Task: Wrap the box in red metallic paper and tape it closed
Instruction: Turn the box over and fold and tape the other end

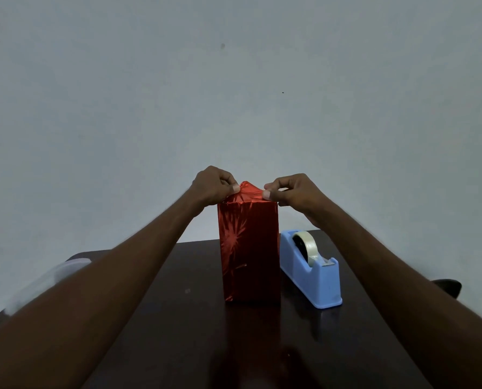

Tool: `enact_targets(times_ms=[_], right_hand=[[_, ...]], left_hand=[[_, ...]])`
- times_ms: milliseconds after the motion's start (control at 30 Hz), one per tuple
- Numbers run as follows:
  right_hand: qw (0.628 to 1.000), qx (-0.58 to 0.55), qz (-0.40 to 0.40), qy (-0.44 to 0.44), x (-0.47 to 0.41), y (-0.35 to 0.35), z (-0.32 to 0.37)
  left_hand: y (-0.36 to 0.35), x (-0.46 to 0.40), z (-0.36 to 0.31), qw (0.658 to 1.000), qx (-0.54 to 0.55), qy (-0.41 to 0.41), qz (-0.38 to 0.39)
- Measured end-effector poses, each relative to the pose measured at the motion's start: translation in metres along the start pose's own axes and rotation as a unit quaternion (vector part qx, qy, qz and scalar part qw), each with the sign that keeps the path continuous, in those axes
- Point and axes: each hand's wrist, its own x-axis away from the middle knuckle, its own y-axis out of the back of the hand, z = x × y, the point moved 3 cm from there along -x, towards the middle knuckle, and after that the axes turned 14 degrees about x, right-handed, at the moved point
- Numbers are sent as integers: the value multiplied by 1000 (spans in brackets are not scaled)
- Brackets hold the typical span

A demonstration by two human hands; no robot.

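A tall box (pixel 249 251) stands upright on its short end near the middle of the dark surface (pixel 178 318). Red metallic paper (pixel 246 192) covers all the sides in view, with a starburst pattern shining on the face towards the camera. At the top, the loose paper rises above the box's upper edge in a small crumpled peak.

Both arms reach forward from the lower corners. The left hand (pixel 213 188) pinches the paper at the top left of the box, its fingers (pixel 235 188) closed on the foil. The right hand (pixel 291 192) does the same at the top right, thumb and fingers closed on the foil on that side. The peak of paper sits between the 2 hands.

Just beside the box on its right stands a light blue tape dispenser (pixel 311 272), holding 1 roll of clear tape (pixel 307 244), its cutting end towards the camera. A pale translucent object (pixel 47 279) lies at the left edge of the surface, partly hidden by the left forearm. A plain grey wall (pixel 234 94) fills the background.
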Motion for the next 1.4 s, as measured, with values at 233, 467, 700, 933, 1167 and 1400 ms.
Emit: enact_targets(times_ms=[233, 467, 700, 933, 1167, 1400], right_hand=[[999, 13, -30, -9, 1, -4, -10], [997, 0, -72, 6, 5, -4, -10], [998, -1, -61, 27, 9, -7, -2], [999, 33, -32, 23, 10, -9, 4], [1000, 31, -5, -2, 11, -14, 5], [999, 4, 28, -30, 11, -17, 10]], left_hand=[[-9, 6, 9, 999, -27, -22, -37], [-9, 10, 9, 999, -27, -17, -39], [-6, 14, 14, 999, 25, -9, -47], [-7, 13, 17, 994, 100, 32, -30], [-6, 10, 21, 991, 122, 53, -25], [-7, 6, 25, 991, 116, 63, -8]])
